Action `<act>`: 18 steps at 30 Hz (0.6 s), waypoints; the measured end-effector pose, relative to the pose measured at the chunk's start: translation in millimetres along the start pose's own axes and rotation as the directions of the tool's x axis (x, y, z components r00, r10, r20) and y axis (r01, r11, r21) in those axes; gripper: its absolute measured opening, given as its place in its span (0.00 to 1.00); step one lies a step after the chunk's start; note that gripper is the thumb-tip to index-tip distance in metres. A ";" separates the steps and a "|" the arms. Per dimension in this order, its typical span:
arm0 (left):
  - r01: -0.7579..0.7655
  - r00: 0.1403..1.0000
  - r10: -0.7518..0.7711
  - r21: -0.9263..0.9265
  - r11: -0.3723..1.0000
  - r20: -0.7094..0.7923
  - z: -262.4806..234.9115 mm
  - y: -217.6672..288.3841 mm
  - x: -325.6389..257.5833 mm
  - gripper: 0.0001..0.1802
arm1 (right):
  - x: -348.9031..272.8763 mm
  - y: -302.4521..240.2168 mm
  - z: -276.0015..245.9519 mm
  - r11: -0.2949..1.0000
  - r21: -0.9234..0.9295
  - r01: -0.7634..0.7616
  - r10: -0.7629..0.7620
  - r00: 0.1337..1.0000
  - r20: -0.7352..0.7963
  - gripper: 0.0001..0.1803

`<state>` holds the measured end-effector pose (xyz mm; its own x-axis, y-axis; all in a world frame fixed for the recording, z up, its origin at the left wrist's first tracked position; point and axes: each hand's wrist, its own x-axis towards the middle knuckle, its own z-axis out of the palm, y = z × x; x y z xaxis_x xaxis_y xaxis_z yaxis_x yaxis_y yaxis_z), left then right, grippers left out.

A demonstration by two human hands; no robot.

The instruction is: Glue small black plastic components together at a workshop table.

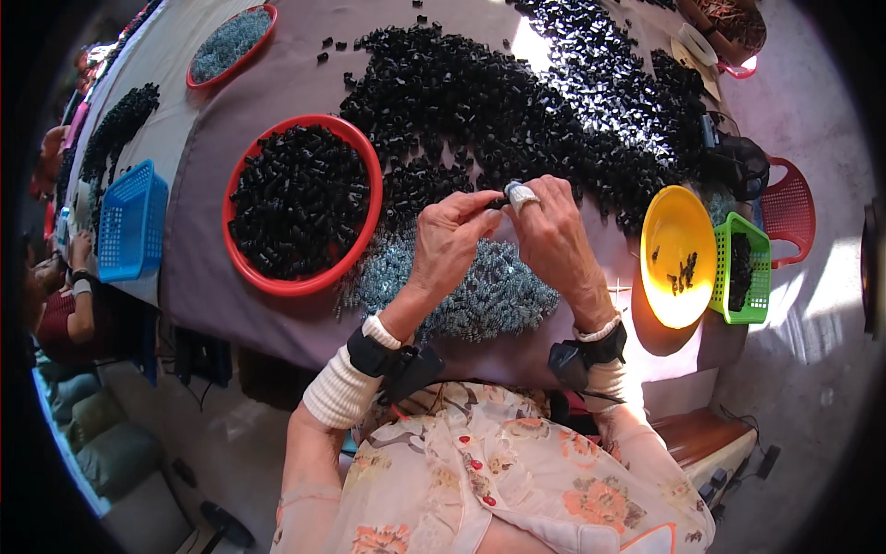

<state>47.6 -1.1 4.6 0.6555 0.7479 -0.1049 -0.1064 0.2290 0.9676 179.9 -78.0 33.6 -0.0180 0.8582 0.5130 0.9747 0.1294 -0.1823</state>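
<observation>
My left hand (449, 242) and my right hand (556, 235) meet over the table, fingertips pinched close together. Whatever small dark piece lies between them is too small and hidden to name. A white wrap covers one finger of my right hand. Below my hands spreads a heap of small blue-grey coiled pieces (489, 300) that look like springs. Just beyond lies a large pile of small black plastic parts (443, 92). To the left, a red round basin (377, 198) is filled with similar black parts (300, 198).
A yellow plate (669, 222) with a few black pieces stands at right, beside a green basket (759, 277). A blue basket (134, 222) sits at the left edge. Far left is another red basin (273, 26) of blue-grey pieces. A person's hand (81, 249) shows at left; a red chair (789, 217), right.
</observation>
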 end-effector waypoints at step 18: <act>-0.249 0.964 0.264 0.426 0.870 0.025 -1.2 2.3 0.0 0.10 | -0.3 9.9 -3.1 0.993 0.083 0.086 -0.099 0.982 0.161 0.06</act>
<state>46.5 0.1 6.5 0.6227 0.7659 0.1600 0.0624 -0.2524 0.9656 190.2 -78.5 34.3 -0.1496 0.9098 0.3871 0.9475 0.2438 -0.2069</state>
